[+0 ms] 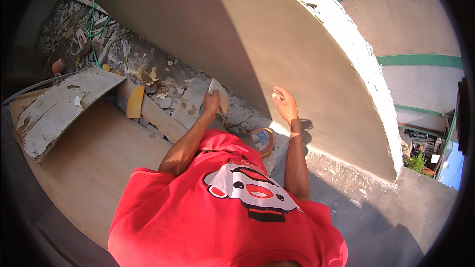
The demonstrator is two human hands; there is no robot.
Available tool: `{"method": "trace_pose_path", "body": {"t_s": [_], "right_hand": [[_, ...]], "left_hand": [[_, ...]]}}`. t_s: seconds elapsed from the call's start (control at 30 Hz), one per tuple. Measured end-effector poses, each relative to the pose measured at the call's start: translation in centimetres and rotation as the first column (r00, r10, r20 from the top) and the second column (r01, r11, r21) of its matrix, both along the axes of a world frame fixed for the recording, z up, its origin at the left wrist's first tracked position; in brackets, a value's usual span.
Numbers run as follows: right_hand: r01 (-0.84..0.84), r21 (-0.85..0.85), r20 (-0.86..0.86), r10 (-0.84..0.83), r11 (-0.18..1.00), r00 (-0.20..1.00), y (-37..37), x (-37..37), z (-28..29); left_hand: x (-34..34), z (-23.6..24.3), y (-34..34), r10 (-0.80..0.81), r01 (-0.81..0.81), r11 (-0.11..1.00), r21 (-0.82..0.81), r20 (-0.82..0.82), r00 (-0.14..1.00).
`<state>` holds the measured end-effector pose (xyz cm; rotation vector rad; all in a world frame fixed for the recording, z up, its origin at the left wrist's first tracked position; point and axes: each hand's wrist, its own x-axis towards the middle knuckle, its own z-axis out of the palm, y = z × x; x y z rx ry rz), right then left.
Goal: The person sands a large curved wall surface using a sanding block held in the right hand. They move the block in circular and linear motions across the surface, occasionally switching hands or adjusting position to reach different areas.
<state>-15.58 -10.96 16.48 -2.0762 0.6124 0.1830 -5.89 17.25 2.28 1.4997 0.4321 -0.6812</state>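
Observation:
My left hand is closed around a pale, flat, thin piece, whose exact kind I cannot make out. It is held beside the foot of a smooth grey-brown plastered wall. Farther right, my right hand is in front of the sunlit part of that wall, its fingers partly bent and apart, with nothing visible in them. Whether it touches the surface I cannot tell. Below and between the hands, a round tan rim shows partly behind my red shirt.
Rubble lies along the wall's foot at the left. A yellow piece, a plank, a broken whitish board and a large wooden sheet are nearby. A green hose lies beyond. The wall's rough white edge curves at right.

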Motion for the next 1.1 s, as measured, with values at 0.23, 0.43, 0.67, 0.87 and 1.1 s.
{"method": "trace_pose_path", "body": {"t_s": [0.23,0.43,0.67,0.87,1.1], "right_hand": [[-0.012,-0.043,-0.007,0.011,0.999,1.0,-0.8,-1.5,0.6],[-0.084,0.077,-0.077,0.09,0.993,0.993,-2.3,-4.7,-2.5],[-0.33,-0.105,-0.298,0.287,0.938,0.911,-4.9,-10.7,-4.0],[-0.373,0.016,-0.254,0.365,0.928,0.896,-11.7,-15.4,-8.8],[-0.381,0.02,-0.305,0.369,0.924,0.878,-16.2,-17.0,-10.7]], "left_hand": [[0.2,9.8,-5.7,0.098,-0.131,0.99,0.05,0.426,0.899],[-1.8,15.5,-12.3,0.03,-0.205,0.975,0.089,0.856,0.516],[-4.4,18.2,-22.6,-0.122,-0.314,0.935,0.168,0.979,0.163],[-3.6,17.4,-23.7,-0.224,-0.516,0.823,0.238,0.97,0.089],[1.1,20.6,-23.8,0.409,-0.483,0.841,-0.243,0.871,0.274]]}}
